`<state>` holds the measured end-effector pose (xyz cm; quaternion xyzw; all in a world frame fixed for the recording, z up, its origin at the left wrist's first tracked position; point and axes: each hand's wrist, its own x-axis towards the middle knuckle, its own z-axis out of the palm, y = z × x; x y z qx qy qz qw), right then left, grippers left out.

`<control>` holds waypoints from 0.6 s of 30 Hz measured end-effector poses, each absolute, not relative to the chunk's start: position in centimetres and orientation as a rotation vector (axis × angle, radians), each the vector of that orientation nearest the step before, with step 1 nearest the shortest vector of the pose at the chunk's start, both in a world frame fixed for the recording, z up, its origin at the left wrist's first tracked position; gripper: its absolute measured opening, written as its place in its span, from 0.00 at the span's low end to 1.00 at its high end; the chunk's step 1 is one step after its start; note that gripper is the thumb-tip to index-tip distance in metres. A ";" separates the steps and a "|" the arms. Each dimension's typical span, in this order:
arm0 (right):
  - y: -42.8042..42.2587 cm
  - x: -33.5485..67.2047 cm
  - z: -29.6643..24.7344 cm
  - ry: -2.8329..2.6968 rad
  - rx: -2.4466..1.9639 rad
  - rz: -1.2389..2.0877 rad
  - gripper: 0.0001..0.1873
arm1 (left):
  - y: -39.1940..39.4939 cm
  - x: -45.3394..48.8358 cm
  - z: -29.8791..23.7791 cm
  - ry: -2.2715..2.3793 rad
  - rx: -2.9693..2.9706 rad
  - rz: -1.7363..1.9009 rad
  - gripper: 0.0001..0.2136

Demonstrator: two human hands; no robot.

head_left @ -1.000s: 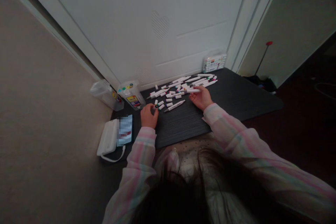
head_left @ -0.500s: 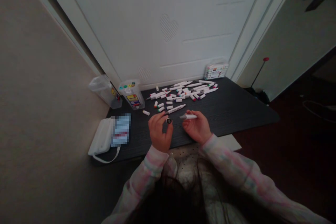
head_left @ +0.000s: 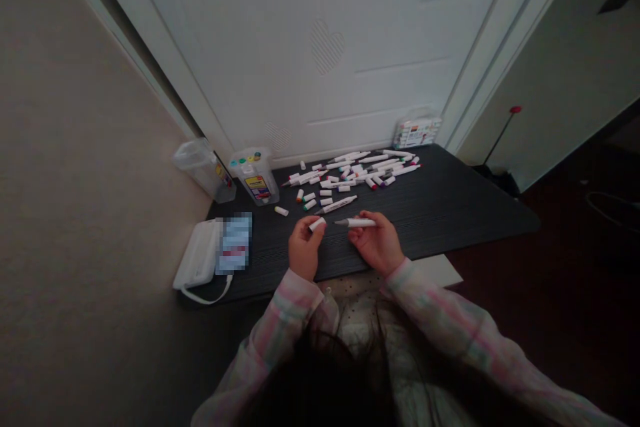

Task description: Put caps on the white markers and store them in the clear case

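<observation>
Between the fingers of my left hand [head_left: 303, 250] is a white marker cap [head_left: 317, 224], tilted toward the right. My right hand [head_left: 379, 244] grips an uncapped white marker [head_left: 361, 222], its grey tip pointing left at the cap. A small gap separates tip and cap. Just beyond my hands an uncapped marker [head_left: 338, 205] lies on the dark tabletop [head_left: 430, 213]. Farther back is a loose spread of white markers [head_left: 377, 167] and caps, some with coloured ends, such as an orange-ended cap [head_left: 299, 195].
At the left stand a clear plastic holder [head_left: 203, 170] and another holder [head_left: 257, 180] with several coloured-end markers. A white power bank [head_left: 199, 253] with a cable lies beside a blurred-out phone-like object [head_left: 235, 243]. A clear marker case [head_left: 418, 130] stands against the white door [head_left: 380, 33].
My left hand has turned the cap from facing me with its dark round end to lying sideways, and its fingers have closed in more. The right hand keeps the marker nearly still.
</observation>
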<state>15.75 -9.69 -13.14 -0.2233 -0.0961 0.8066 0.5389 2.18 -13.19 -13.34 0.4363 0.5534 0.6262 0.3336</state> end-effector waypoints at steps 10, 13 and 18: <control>-9.8 15.9 -13.2 -0.237 -0.537 1.844 0.04 | -13.2 2.3 -13.2 1.150 0.839 1.532 0.09; -10.0 15.9 -13.2 -0.273 -0.544 1.859 0.04 | -13.2 2.1 -13.1 1.108 0.774 1.553 0.08; -10.3 15.6 -13.3 -0.333 -0.566 1.831 0.06 | -13.4 2.2 -12.9 1.089 0.761 1.547 0.08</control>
